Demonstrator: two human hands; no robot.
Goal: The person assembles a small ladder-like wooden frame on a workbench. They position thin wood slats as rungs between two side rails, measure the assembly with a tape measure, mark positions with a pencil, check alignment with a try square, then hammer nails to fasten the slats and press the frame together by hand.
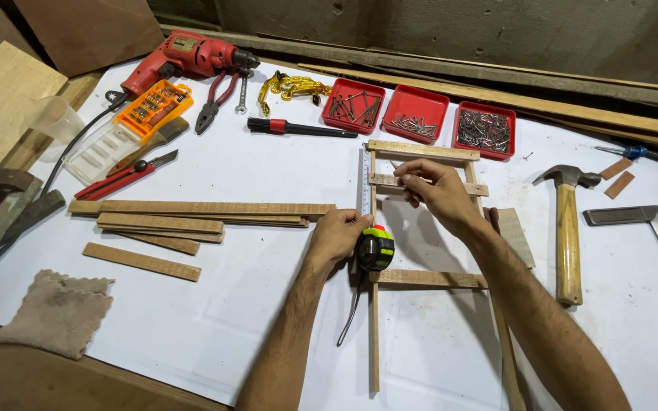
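- Near: my left hand point(336, 237) is closed around the tape measure point(375, 248), its blade running far along the frame's point(375, 327) left rail.
- I judge this is measuring a rung's place; next calls for a steady mark.
- Farther: my right hand point(437, 190) pinches at the upper rung point(477, 188); a pencil there is my guess.
- The frame is thin pale slats, ladder-like, lying mid-table.

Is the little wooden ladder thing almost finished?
Partly. The wooden frame already has rungs across its top and middle. Right now the left hand holds a tape measure along one rail, while the right hand pinches the second rung. The lower rails look bare, and spare wood strips lie unused.
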